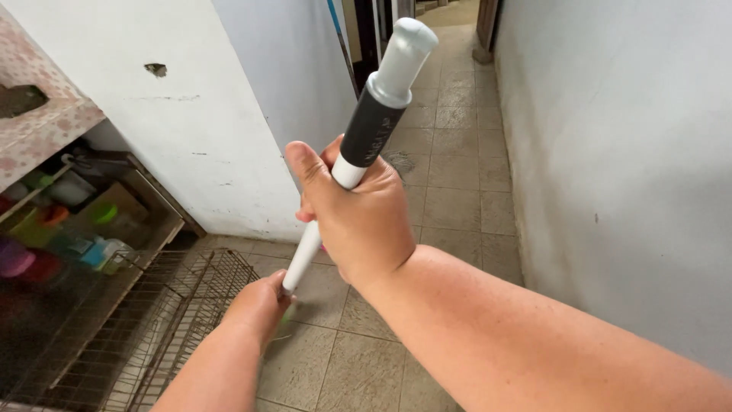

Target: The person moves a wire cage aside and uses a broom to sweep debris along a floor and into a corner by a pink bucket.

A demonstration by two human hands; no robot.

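A long white pole handle (374,122) with a black grip band and a grey rounded cap slants up through the middle of the view. My right hand (358,214) is wrapped around it just below the black band. Lower down, my left hand (259,305) grips the same handle near the floor. The bottom end of the pole is hidden behind my left hand.
A wire rack (168,320) lies at the lower left beside a glass-fronted shelf (84,229) holding colourful cups and containers. White walls (625,168) flank a narrow tiled corridor (457,152) that runs ahead to a doorway.
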